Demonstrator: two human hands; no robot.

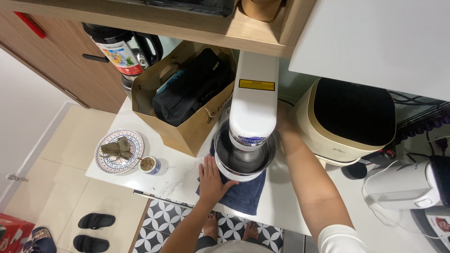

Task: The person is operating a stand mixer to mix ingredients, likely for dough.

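One white stand mixer (253, 98) holds one steel bowl (243, 161) on one dark blue towel (241, 197). The left hand (212, 180) lies flat, fingers spread, touching the bowl. The right hand (282, 117) reaches behind the mixer; its grip cannot be told.

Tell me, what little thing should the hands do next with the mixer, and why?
Probably turn or lift the steel bowl free. The left hand lies flat on the dark blue towel against the bowl's rim, and the right hand reaches behind the white stand mixer, whose head sits low over the bowl.
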